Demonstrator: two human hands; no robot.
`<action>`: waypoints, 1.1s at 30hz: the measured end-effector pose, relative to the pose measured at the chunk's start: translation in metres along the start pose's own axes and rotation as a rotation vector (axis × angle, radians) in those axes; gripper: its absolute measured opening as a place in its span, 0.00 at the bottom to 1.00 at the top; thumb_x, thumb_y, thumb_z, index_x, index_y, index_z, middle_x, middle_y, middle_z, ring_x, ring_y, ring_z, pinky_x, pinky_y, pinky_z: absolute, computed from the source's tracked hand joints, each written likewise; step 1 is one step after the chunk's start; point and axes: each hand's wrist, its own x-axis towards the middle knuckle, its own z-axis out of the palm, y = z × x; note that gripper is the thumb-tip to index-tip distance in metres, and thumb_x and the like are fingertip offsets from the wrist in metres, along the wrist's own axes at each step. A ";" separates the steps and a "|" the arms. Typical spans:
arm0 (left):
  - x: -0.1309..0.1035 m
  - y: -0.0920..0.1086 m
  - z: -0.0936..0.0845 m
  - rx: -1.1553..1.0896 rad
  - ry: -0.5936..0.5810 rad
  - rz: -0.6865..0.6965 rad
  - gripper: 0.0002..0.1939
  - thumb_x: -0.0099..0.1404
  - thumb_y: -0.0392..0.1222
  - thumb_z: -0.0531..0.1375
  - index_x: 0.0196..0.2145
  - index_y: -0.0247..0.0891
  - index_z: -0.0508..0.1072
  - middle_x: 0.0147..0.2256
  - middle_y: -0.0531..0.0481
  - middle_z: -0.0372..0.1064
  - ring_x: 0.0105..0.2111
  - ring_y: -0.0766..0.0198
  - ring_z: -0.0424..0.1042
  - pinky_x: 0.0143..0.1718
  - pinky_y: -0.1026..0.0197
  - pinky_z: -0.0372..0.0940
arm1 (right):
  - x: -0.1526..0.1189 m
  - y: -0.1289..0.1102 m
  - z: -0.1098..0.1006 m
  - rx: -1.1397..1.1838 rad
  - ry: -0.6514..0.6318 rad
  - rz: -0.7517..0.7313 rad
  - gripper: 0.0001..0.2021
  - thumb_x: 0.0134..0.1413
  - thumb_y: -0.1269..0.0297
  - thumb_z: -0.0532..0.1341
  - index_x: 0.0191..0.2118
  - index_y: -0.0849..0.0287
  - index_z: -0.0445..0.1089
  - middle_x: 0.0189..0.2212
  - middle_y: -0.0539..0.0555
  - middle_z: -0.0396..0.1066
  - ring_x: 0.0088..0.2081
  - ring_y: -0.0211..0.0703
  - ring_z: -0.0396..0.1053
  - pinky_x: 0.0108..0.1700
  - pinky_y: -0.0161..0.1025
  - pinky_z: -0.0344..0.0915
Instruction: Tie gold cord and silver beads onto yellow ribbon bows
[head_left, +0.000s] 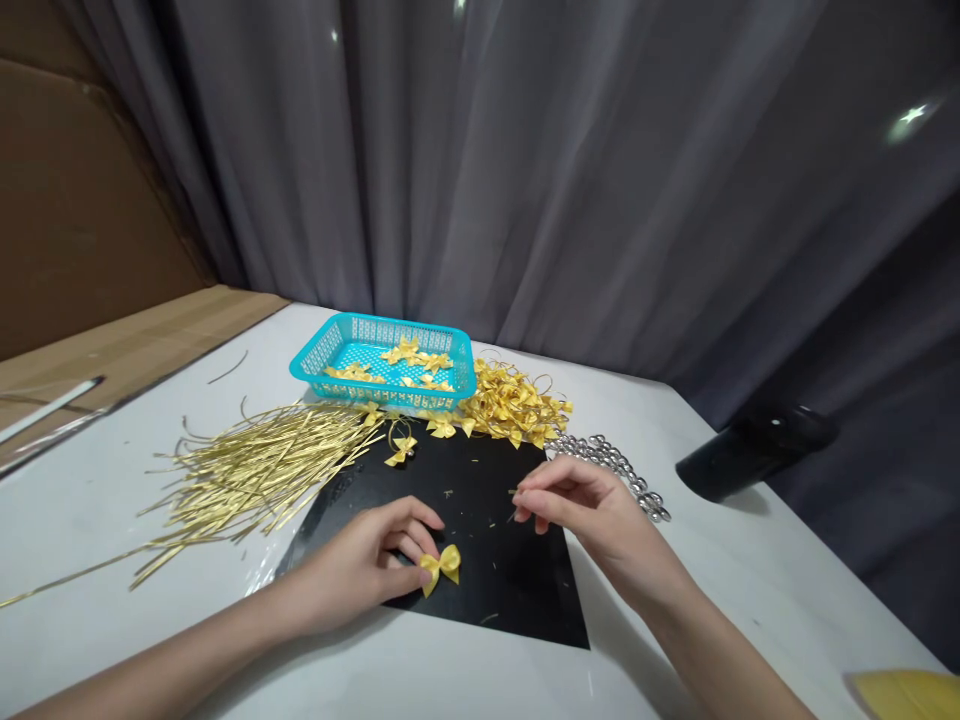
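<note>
My left hand (382,550) rests low over a black mat (517,600), its thumb and fingers closed on the side of a yellow satin ribbon bow (441,568). To the right, above the mat's right edge, my right hand (574,492) is pinched at the fingertips. A tiny thin bit shows at those fingertips, too small to name. Farther back on the mat lies another bow (402,450) with a looped gold tie. Small scraps are scattered over the black surface between my hands.
Gold twist ties (262,465) are heaped at left. A blue basket (382,400) holds several bows; a pile of tied bows (517,400) sits beside it. Silver beads (611,460) lie behind my right hand. A black cylindrical object (750,452) stands at right, before a grey curtain (525,170).
</note>
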 end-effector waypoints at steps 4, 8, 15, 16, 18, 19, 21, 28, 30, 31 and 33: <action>-0.008 0.002 -0.004 0.374 0.192 0.403 0.09 0.66 0.35 0.57 0.45 0.40 0.68 0.35 0.47 0.75 0.33 0.64 0.74 0.35 0.61 0.69 | -0.003 -0.005 -0.006 0.010 0.043 -0.046 0.06 0.44 0.61 0.73 0.27 0.54 0.77 0.26 0.50 0.75 0.28 0.36 0.70 0.29 0.31 0.66; -0.028 0.002 -0.002 0.696 0.188 0.784 0.14 0.72 0.34 0.49 0.44 0.45 0.73 0.38 0.45 0.78 0.40 0.60 0.76 0.44 0.55 0.70 | -0.008 -0.010 -0.011 0.027 0.082 -0.091 0.06 0.44 0.62 0.73 0.27 0.54 0.77 0.26 0.49 0.74 0.27 0.35 0.70 0.29 0.30 0.66; -0.050 0.004 0.010 0.762 0.209 0.743 0.20 0.73 0.36 0.44 0.41 0.47 0.76 0.35 0.44 0.79 0.43 0.57 0.76 0.45 0.49 0.71 | -0.016 -0.016 -0.007 0.055 -0.094 -0.213 0.06 0.46 0.69 0.72 0.28 0.50 0.78 0.27 0.49 0.76 0.28 0.35 0.72 0.30 0.30 0.69; -0.050 0.004 0.009 0.788 0.217 0.749 0.20 0.74 0.37 0.44 0.41 0.47 0.76 0.34 0.44 0.79 0.42 0.57 0.77 0.44 0.49 0.71 | -0.018 -0.017 -0.006 0.052 -0.145 -0.235 0.06 0.46 0.70 0.72 0.29 0.49 0.79 0.27 0.49 0.76 0.29 0.36 0.72 0.32 0.31 0.70; -0.047 0.002 0.006 0.834 0.227 0.804 0.20 0.75 0.39 0.42 0.41 0.47 0.74 0.33 0.46 0.79 0.39 0.58 0.77 0.42 0.50 0.70 | -0.021 -0.019 -0.004 0.036 -0.225 -0.271 0.08 0.46 0.71 0.72 0.30 0.47 0.79 0.27 0.49 0.77 0.29 0.36 0.72 0.34 0.34 0.71; -0.044 0.002 0.004 0.846 0.228 0.851 0.20 0.75 0.39 0.42 0.42 0.47 0.73 0.33 0.46 0.79 0.38 0.58 0.77 0.41 0.51 0.69 | -0.022 -0.019 -0.004 0.024 -0.257 -0.285 0.09 0.46 0.71 0.72 0.31 0.47 0.80 0.27 0.49 0.77 0.29 0.36 0.72 0.35 0.35 0.71; -0.037 0.001 0.000 0.850 0.218 0.945 0.16 0.75 0.38 0.43 0.44 0.46 0.70 0.33 0.47 0.79 0.38 0.60 0.75 0.41 0.54 0.67 | -0.024 -0.020 -0.003 0.001 -0.304 -0.299 0.11 0.46 0.73 0.72 0.32 0.47 0.80 0.28 0.49 0.77 0.30 0.38 0.73 0.35 0.36 0.71; -0.016 0.005 -0.001 0.968 0.253 0.724 0.09 0.67 0.29 0.54 0.40 0.41 0.70 0.31 0.50 0.73 0.32 0.62 0.68 0.35 0.58 0.58 | -0.025 -0.022 -0.002 -0.043 -0.330 -0.290 0.15 0.46 0.77 0.71 0.34 0.46 0.80 0.29 0.48 0.77 0.31 0.37 0.74 0.36 0.35 0.71; -0.014 0.006 0.002 0.992 0.226 0.594 0.04 0.67 0.35 0.57 0.39 0.40 0.71 0.29 0.52 0.72 0.29 0.62 0.67 0.34 0.57 0.56 | -0.026 -0.023 -0.003 -0.055 -0.327 -0.300 0.14 0.47 0.76 0.70 0.35 0.45 0.79 0.29 0.48 0.77 0.31 0.36 0.74 0.36 0.34 0.71; -0.014 0.006 0.003 0.973 0.188 0.532 0.04 0.66 0.39 0.59 0.39 0.40 0.71 0.27 0.53 0.71 0.28 0.62 0.67 0.33 0.57 0.56 | -0.026 -0.023 -0.003 -0.061 -0.328 -0.303 0.14 0.47 0.76 0.70 0.35 0.45 0.79 0.29 0.48 0.77 0.31 0.36 0.74 0.36 0.34 0.72; -0.015 0.007 0.003 0.893 0.124 0.429 0.07 0.65 0.44 0.60 0.39 0.40 0.71 0.26 0.54 0.69 0.27 0.63 0.67 0.32 0.58 0.56 | -0.025 -0.024 -0.004 -0.068 -0.328 -0.306 0.14 0.47 0.76 0.70 0.35 0.45 0.79 0.29 0.47 0.77 0.31 0.36 0.73 0.36 0.34 0.72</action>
